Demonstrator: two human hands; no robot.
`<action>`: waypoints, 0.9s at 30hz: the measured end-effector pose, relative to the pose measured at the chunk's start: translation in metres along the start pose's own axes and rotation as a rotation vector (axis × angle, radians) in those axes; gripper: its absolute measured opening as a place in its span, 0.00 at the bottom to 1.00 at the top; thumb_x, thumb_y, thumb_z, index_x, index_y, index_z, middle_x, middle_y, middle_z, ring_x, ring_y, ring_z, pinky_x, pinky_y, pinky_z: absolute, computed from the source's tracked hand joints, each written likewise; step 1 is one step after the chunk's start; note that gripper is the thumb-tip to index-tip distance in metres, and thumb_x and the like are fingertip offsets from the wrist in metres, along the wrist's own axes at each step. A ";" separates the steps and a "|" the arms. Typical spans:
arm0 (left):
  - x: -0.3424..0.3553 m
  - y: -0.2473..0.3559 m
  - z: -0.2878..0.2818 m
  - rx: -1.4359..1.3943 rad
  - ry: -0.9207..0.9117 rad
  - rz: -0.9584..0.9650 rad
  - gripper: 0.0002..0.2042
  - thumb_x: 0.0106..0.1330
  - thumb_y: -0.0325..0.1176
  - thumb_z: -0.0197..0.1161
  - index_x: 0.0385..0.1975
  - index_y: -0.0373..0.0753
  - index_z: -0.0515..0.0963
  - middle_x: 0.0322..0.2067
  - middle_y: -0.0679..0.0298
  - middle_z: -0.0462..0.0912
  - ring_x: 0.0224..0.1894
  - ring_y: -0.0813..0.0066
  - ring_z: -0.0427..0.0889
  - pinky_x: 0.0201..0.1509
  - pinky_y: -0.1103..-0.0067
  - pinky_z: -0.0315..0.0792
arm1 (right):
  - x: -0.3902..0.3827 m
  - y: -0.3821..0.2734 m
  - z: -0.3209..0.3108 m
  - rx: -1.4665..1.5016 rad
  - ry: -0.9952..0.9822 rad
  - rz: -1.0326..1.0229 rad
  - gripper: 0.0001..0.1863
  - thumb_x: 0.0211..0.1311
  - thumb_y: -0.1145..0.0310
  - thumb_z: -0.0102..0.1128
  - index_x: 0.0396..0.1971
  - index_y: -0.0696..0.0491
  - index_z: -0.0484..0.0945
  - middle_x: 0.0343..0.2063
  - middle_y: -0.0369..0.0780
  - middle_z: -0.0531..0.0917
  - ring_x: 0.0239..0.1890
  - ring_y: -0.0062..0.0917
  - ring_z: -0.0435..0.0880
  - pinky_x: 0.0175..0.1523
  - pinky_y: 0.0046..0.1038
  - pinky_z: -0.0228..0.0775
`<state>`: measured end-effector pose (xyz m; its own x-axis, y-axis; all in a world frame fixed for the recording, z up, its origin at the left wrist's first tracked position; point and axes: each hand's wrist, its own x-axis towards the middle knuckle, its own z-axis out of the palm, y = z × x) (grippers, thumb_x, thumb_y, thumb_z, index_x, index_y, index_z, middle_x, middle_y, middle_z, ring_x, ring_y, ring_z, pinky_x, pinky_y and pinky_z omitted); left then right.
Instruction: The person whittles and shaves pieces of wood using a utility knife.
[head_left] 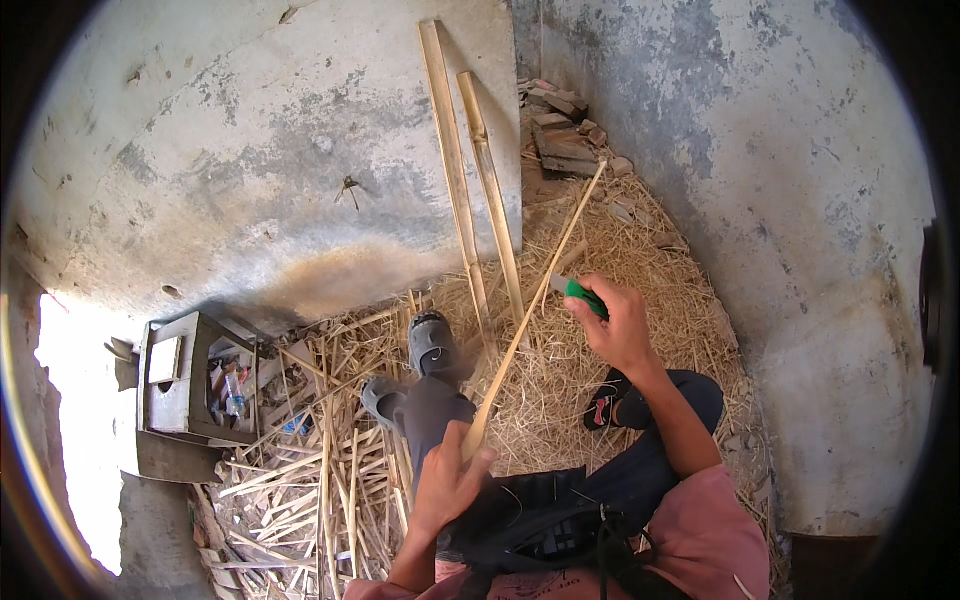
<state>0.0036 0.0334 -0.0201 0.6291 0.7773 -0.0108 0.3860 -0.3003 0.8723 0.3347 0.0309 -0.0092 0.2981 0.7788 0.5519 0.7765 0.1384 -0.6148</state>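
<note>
A long, thin bamboo strip [511,352] slants away from me over the straw-covered floor. My left hand [447,485] is closed around its near, wider end, above my lap. In my right hand [622,332] is a knife [588,298] with a green handle, gripped in closed fingers. Its short blade points left and lies at the strip, about midway along; whether it cuts into the wood I cannot tell. Beyond the strip, two split bamboo poles, a longer one [452,150] and a shorter one [487,170], lean against the wall.
Straw-like shavings [640,250] cover the floor. Many cut bamboo strips [300,510] lie piled at left, near a grey clog [431,340] and a wooden box [185,375] holding small items. Bricks [565,145] sit in the far corner. A wall [800,250] rises at right.
</note>
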 end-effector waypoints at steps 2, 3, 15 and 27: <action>0.002 0.002 0.000 -0.024 0.011 -0.001 0.16 0.80 0.41 0.61 0.53 0.33 0.73 0.25 0.52 0.80 0.26 0.56 0.80 0.32 0.68 0.71 | 0.000 -0.001 -0.002 0.017 -0.006 0.005 0.17 0.74 0.54 0.68 0.43 0.55 0.86 0.24 0.41 0.86 0.22 0.30 0.85 0.29 0.32 0.72; 0.006 0.011 -0.001 -0.059 -0.003 -0.060 0.16 0.79 0.40 0.61 0.53 0.33 0.73 0.26 0.48 0.82 0.31 0.47 0.84 0.35 0.63 0.74 | -0.001 -0.001 -0.002 0.034 -0.012 0.012 0.17 0.73 0.55 0.68 0.43 0.55 0.86 0.25 0.41 0.86 0.23 0.29 0.86 0.29 0.32 0.73; -0.001 0.015 0.008 0.277 0.137 -0.040 0.08 0.79 0.37 0.60 0.46 0.39 0.74 0.23 0.42 0.83 0.28 0.35 0.84 0.31 0.51 0.75 | 0.000 0.002 -0.004 0.048 -0.035 -0.011 0.16 0.72 0.55 0.71 0.43 0.55 0.87 0.27 0.42 0.88 0.25 0.29 0.87 0.31 0.31 0.75; -0.030 0.015 0.003 0.377 0.057 -0.119 0.09 0.81 0.40 0.56 0.43 0.40 0.73 0.21 0.43 0.80 0.25 0.35 0.82 0.28 0.48 0.71 | 0.020 0.036 -0.018 -0.118 0.064 0.100 0.23 0.77 0.47 0.63 0.42 0.54 0.88 0.16 0.38 0.79 0.16 0.24 0.77 0.23 0.31 0.64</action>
<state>-0.0076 0.0040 -0.0084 0.5306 0.8452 -0.0643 0.6809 -0.3799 0.6262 0.3783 0.0400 -0.0102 0.4094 0.7440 0.5281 0.7998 -0.0141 -0.6001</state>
